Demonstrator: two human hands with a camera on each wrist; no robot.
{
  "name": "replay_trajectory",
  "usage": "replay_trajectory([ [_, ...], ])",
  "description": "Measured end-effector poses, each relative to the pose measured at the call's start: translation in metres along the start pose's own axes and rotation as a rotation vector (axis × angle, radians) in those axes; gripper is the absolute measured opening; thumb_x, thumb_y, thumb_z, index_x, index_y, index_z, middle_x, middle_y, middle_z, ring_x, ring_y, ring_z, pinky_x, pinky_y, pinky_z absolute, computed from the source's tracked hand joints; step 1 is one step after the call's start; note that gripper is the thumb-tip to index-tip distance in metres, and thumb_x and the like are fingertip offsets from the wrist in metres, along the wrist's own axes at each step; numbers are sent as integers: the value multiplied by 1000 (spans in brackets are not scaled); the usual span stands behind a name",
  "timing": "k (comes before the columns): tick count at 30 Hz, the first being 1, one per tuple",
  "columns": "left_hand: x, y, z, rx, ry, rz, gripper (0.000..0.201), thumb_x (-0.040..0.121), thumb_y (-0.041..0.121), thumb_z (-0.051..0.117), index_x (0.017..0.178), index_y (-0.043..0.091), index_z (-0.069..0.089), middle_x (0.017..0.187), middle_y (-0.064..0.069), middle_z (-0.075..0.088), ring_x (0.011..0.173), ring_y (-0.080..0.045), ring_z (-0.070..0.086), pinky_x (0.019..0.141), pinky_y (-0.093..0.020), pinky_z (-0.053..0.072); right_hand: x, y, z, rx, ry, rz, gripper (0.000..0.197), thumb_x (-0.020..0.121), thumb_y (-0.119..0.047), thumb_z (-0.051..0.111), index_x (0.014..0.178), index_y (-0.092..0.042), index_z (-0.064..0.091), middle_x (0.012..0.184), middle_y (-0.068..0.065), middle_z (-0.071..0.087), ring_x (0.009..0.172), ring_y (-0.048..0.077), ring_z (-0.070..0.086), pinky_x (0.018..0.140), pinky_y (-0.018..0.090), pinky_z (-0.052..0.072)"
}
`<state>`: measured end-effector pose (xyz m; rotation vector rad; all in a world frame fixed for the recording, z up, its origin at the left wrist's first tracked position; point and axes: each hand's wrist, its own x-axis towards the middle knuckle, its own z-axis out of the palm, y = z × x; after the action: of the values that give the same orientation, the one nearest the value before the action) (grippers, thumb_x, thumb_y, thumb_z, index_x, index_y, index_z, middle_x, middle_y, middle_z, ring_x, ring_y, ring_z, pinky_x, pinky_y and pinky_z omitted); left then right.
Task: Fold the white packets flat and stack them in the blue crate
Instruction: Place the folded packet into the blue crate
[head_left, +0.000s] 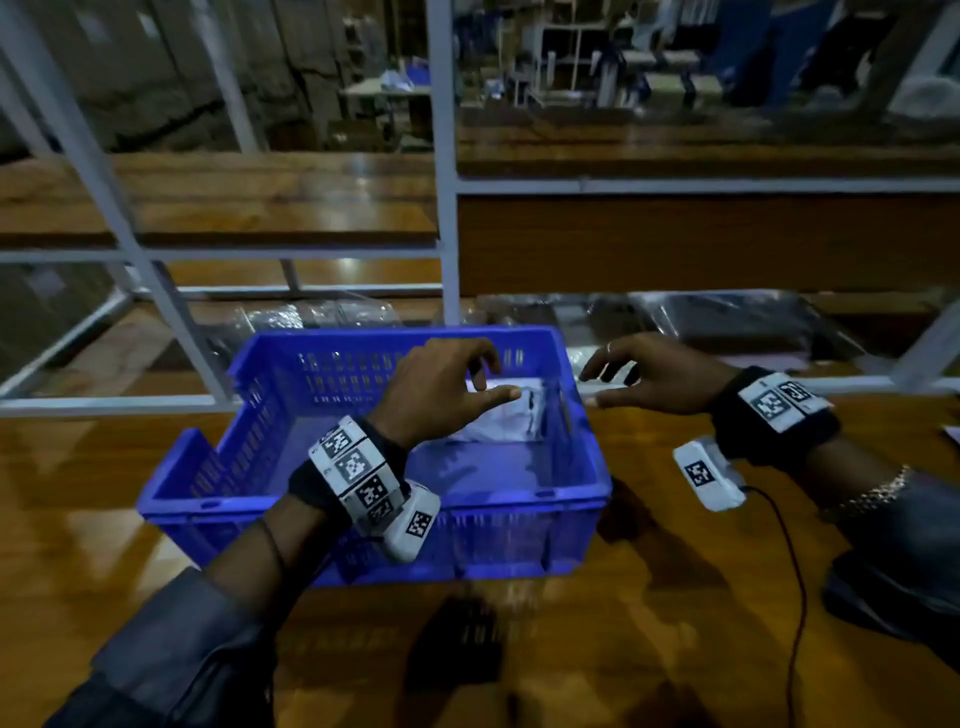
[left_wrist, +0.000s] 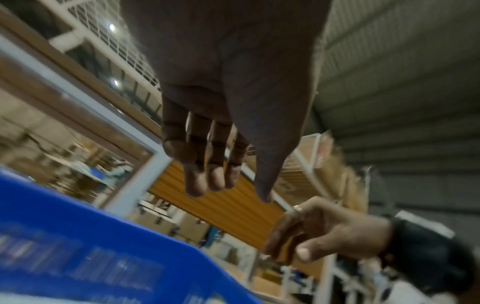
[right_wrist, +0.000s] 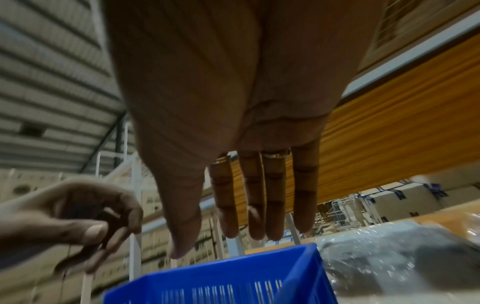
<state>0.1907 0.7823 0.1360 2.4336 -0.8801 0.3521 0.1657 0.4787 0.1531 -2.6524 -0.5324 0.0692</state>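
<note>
A blue crate (head_left: 519, 500) stands on the wooden table in front of me. One white packet (head_left: 511, 418) lies flat on its floor, in the far right corner. My left hand (head_left: 488, 388) hovers over that corner, fingers loosely curled and holding nothing. My right hand (head_left: 592, 387) hangs just outside the crate's right rim, fingers relaxed and empty. The left wrist view shows the left hand (left_wrist: 231, 193) bare above the crate (left_wrist: 78, 246). In the right wrist view the right hand (right_wrist: 205, 242) has straight fingers over the crate's corner (right_wrist: 221, 277).
Dark goods wrapped in clear plastic (head_left: 727, 317) lie behind the crate on a low shelf. A grey metal rack post (head_left: 447, 234) rises just behind the crate. A thin cable (head_left: 789, 571) runs across the table (head_left: 623, 649) at the right.
</note>
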Motion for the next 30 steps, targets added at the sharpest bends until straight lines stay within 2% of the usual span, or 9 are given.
replay_trajectory([
  [6,-22,66,49,-223,-6,49,34,83,62,72,96,31,66,81,13,67,70,-4,63,64,-39,54,-95,19,44,328,178,144,32,81,-33,83,110,-24,73,106,-13,72,101,1,66,80,26,57],
  [12,-38,133,106,-253,9,102,35,81,58,71,96,26,67,88,11,67,75,-7,64,67,-36,53,-202,47,66,555,361,299,27,84,-32,81,110,-28,73,109,-13,71,106,1,64,85,29,56],
  [14,-39,161,125,-257,-24,106,37,81,58,71,98,25,67,91,10,67,71,-8,63,64,-35,53,-240,58,69,583,387,352,30,86,-29,79,114,-23,71,115,-9,68,107,2,62,88,30,56],
  [16,-40,191,149,-302,-70,90,38,82,55,74,105,25,66,96,6,67,69,-6,63,62,-35,55,-280,73,72,582,398,418,36,87,-28,79,120,-23,67,120,-9,65,109,0,60,87,25,54],
  [18,-43,221,175,-305,-98,109,50,81,64,66,113,25,64,102,6,65,77,-7,63,67,-37,56,-320,89,72,573,422,462,39,87,-32,78,123,-31,63,124,-16,62,112,-3,57,87,24,51],
  [21,-52,262,216,-283,-156,118,57,83,72,60,121,29,58,112,8,60,90,-7,60,75,-37,55,-376,112,73,592,448,540,45,87,-35,78,128,-31,61,126,-16,61,116,1,57,93,33,52],
  [23,-57,290,240,-283,-217,113,55,87,69,62,126,31,54,119,8,56,96,-8,58,77,-38,56,-409,125,70,608,475,573,46,87,-33,78,130,-28,61,126,-12,61,115,4,57,92,34,52],
  [27,-48,344,269,-273,-305,92,53,89,58,68,131,28,53,125,4,54,102,-12,57,83,-39,55,-452,151,61,612,530,621,42,86,-32,79,124,-34,62,121,-10,62,109,6,59,83,26,52],
  [30,-31,370,288,-248,-345,118,56,89,57,68,132,27,52,127,3,54,103,-13,57,82,-40,57,-467,176,57,603,576,673,48,83,-40,80,127,-34,61,124,-10,61,112,9,59,89,34,53],
])
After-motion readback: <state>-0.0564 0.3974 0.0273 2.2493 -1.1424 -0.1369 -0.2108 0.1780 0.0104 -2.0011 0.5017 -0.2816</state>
